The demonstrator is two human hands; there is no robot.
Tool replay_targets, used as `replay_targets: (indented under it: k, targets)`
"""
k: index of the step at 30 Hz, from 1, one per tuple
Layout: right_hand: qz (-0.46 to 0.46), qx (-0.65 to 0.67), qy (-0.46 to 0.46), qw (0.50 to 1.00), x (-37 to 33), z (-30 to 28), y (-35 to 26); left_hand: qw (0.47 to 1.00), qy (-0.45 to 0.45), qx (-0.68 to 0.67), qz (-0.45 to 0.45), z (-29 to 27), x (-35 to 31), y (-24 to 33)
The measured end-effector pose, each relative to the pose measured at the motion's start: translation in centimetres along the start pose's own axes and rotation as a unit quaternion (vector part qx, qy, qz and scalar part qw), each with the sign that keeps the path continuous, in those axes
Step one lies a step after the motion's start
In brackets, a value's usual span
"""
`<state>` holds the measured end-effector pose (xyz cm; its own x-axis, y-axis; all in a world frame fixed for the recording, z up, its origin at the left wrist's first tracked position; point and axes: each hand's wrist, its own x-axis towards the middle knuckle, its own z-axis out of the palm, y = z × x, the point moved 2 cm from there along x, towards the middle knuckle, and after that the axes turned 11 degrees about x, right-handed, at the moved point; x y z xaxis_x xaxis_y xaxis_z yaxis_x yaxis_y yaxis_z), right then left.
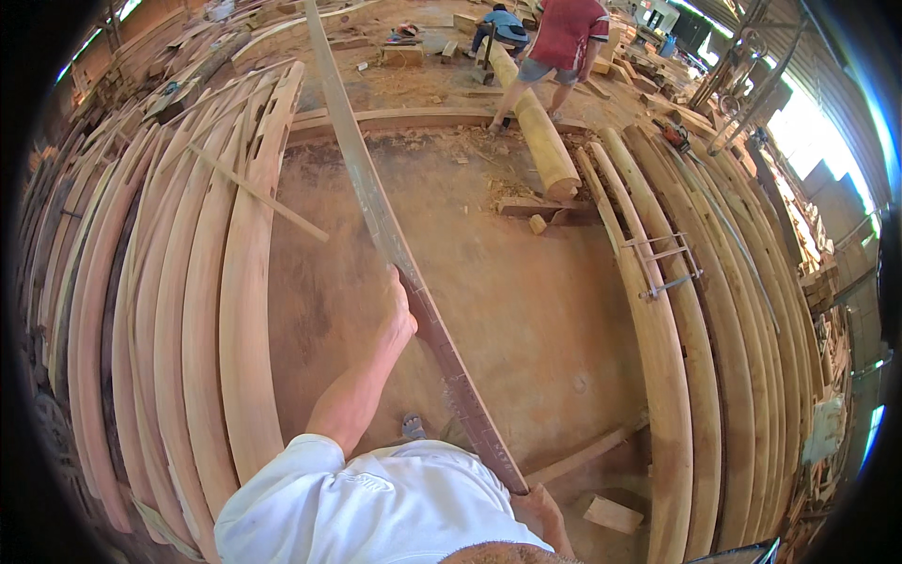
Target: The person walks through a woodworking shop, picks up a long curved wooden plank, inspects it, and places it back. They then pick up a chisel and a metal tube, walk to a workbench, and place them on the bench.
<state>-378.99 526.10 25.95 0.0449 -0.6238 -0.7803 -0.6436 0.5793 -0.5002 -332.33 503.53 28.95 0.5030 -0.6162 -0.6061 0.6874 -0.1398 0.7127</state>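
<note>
A long, narrow wooden board (440,350) runs from beside my body up past the top edge of the view, tilted to the left at its far end. Its face is dark brown nearer me, with pale marks along it, and greyer farther off. My left hand (402,303) grips the board's left edge partway along, its fingers partly hidden behind the wood. At the near end my right hand (542,510) is closed around the board's lower tip, beside my white shirt; most of its fingers are out of sight.
Long shaped timbers (246,329) lie in rows on the left, more timbers (662,376) on the right. A metal frame (665,263) and a chainsaw (672,134) rest there. Ahead, a person in red (568,38) straddles a round log (537,136); a wood block (613,514) lies near right.
</note>
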Motion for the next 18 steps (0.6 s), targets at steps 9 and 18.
replay_targets:
  k: [9,18]
  targets:
    - [-0.01,-0.029,0.088,0.996,12.8,0.0,-10.1,1.0,-0.009,0.014,0.02,6.8,18.5,4.8]
    - [-0.054,-0.005,0.033,0.998,22.4,-3.8,-25.7,0.996,-0.039,0.038,0.07,19.1,27.6,17.3]
